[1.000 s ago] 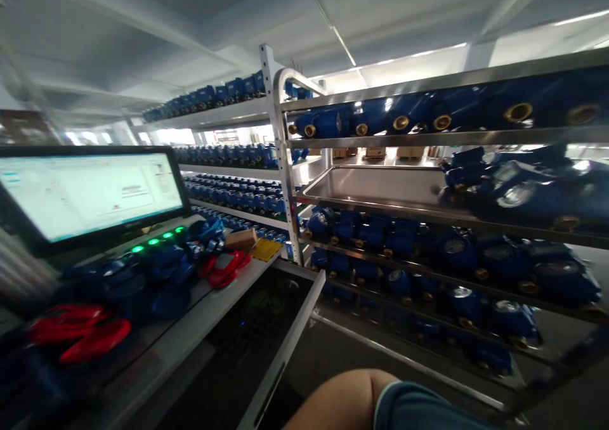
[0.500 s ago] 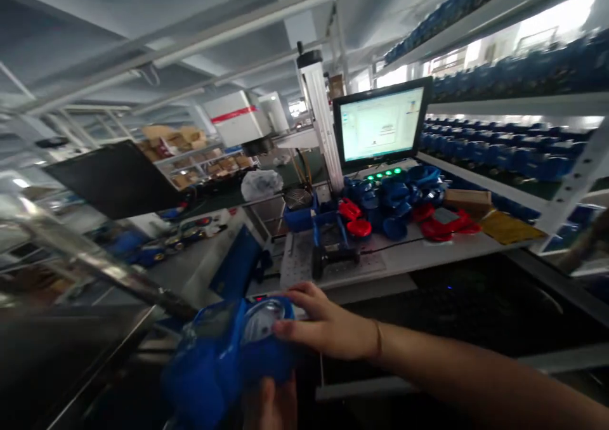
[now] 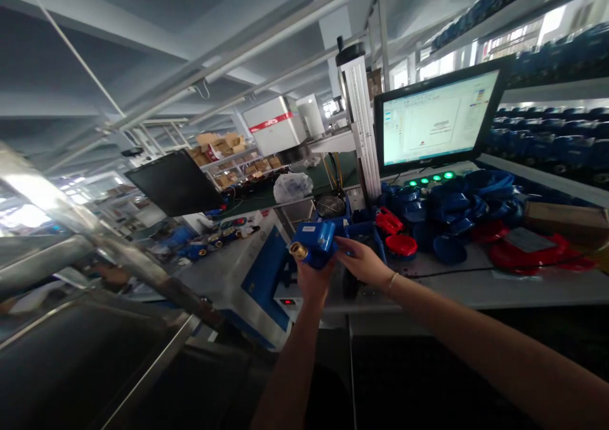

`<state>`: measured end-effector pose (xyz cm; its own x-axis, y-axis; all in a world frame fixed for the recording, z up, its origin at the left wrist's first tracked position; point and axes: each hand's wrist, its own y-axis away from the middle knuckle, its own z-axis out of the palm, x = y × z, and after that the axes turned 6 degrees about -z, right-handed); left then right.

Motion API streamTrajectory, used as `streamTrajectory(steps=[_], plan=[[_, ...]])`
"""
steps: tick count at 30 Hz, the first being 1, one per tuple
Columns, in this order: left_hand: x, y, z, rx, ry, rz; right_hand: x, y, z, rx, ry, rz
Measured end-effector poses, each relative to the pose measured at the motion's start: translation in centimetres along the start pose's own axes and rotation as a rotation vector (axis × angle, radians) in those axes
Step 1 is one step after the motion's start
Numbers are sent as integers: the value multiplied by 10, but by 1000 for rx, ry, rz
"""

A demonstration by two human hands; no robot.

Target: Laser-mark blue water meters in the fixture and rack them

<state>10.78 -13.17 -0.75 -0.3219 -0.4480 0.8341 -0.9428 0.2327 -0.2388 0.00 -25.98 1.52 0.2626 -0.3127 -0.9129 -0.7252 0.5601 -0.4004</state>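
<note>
In front of the bench I have a blue water meter with a brass threaded end facing left and a small white label on its top. My left hand is closed around its underside. At the meter's right side is my right hand, its fingers against the blue housing; part of that grip is hidden. Just behind the meter lie blue bins and a round fan grille. A white and red marking head hangs beyond, on an upright column.
A lit monitor stands behind green-lit buttons. Blue covers and red parts crowd the bench's right side. A metal post slants across the left, near a dark screen. Shelves of blue meters line the right.
Both hands have carried the water meter up and forward, away from me toward the bench. It has turned, so its brass end now shows. My view has swung left.
</note>
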Motion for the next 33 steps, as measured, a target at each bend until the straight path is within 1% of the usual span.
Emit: streamTrajectory(steps=[2,4,6,9,14,18,21,25,29,33], plan=[[6,-15,21,-26,-4,-13,11,-24,-4,1,-32,15],[12,-25,37,-60,-29,-72,19,-44,-7,-5,-70,18],[20,-32,49,-69,-60,-106,25,-58,-8,-12,-103,15],[28,-37,59,-62,-62,-85,32,-73,-10,-14,-127,17],[31,-39,72,-46,-104,-81,52,-90,-12,-11,-110,29],[29,-39,81,-24,-144,-64,65,-96,-16,2,-61,17],[27,-40,85,-18,-142,-37,65,-96,-17,-10,-45,-4],[22,-42,88,21,-119,9,61,-95,-19,-29,-43,-36],[19,-42,90,39,-94,52,60,-95,-23,-51,-39,-40],[20,-40,91,34,-67,52,64,-96,-29,-77,-47,-40]])
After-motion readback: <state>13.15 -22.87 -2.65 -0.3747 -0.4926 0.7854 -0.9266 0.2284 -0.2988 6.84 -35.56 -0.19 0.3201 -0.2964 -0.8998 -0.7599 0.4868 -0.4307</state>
